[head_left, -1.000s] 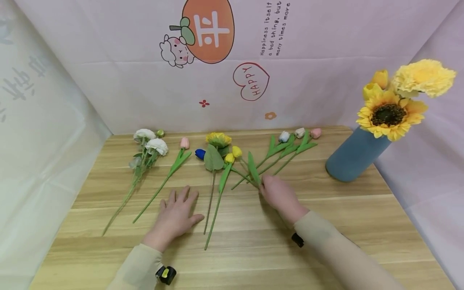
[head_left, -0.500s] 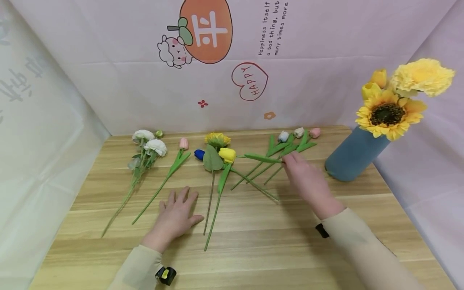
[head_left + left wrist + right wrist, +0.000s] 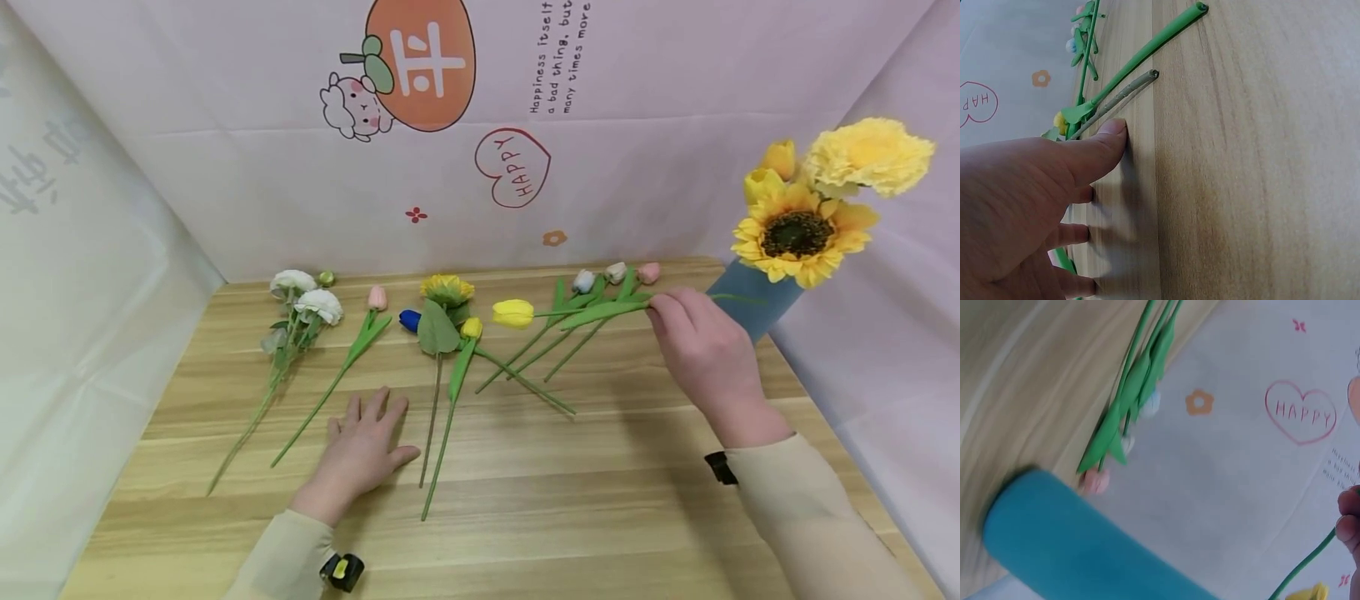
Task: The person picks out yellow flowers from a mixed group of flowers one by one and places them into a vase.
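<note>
My right hand (image 3: 701, 354) is raised at the right and pinches a yellow tulip (image 3: 513, 313) by its stem. The bloom points left, and the stem's end reaches past the hand in front of the blue vase (image 3: 753, 308). In the right wrist view only some fingertips (image 3: 1349, 526) and a length of green stem (image 3: 1305, 565) show. My left hand (image 3: 362, 450) rests on the table with fingers spread, holding nothing. Near its thumb lie the stems of a sunflower (image 3: 447, 288) and another yellow tulip (image 3: 471, 328); a blue tulip (image 3: 409, 321) lies behind them.
The vase holds a sunflower (image 3: 797, 233), a large ruffled yellow flower (image 3: 870, 157) and yellow tulips (image 3: 762, 185). White flowers (image 3: 318, 307) and a pink tulip (image 3: 377, 297) lie at the left. Pale tulips (image 3: 583, 282) lie at the back right. A printed cloth (image 3: 637, 183) hangs behind.
My right hand has lifted the yellow tulip from the middle group and carried it right, up to the vase. The left hand has stayed in place.
</note>
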Demonstrator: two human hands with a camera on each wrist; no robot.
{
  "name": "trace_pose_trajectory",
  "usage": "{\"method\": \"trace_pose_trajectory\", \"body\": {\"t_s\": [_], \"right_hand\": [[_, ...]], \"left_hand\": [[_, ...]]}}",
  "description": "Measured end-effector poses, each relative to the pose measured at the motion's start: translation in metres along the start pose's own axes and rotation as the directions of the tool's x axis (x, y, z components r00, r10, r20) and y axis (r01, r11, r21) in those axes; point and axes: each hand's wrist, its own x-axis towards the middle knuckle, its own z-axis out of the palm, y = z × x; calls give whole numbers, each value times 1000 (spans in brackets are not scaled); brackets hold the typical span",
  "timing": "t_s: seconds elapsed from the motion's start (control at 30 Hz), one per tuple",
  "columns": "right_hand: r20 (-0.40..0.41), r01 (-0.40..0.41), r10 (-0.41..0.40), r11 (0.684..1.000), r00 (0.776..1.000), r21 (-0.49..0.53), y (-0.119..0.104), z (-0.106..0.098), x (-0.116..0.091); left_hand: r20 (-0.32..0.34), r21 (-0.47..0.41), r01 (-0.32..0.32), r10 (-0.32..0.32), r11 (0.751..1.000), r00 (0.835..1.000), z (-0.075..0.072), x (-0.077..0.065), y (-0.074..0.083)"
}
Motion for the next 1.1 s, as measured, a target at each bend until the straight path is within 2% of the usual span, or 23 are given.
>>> {"method": "trace_pose_trajectory", "body": {"t_s": [0.37,0.5,0.77,0.93,1.1], "right_hand": [[-150,-60,63,998,987,23,23,-15,1],[-192,-131,137,990,972,46,31,-17,3],[-208,-349,360,933,909,86,52,-19,0],[-256,-443,447,893,857,75,62,-17,-3],[-277,-508,509,858,815,81,75,-17,-8]], "left_hand": [[-30,-4,-23,23,1000,999,3,0,-3],[-33,-1,-25,25,1000,999,3,0,-4],[-27,8,-23,23,1000,999,4,0,-4],[-28,9,-24,24,1000,999,4,0,-3],[-26,12,-23,23,1000,999,3,0,-3]]}}
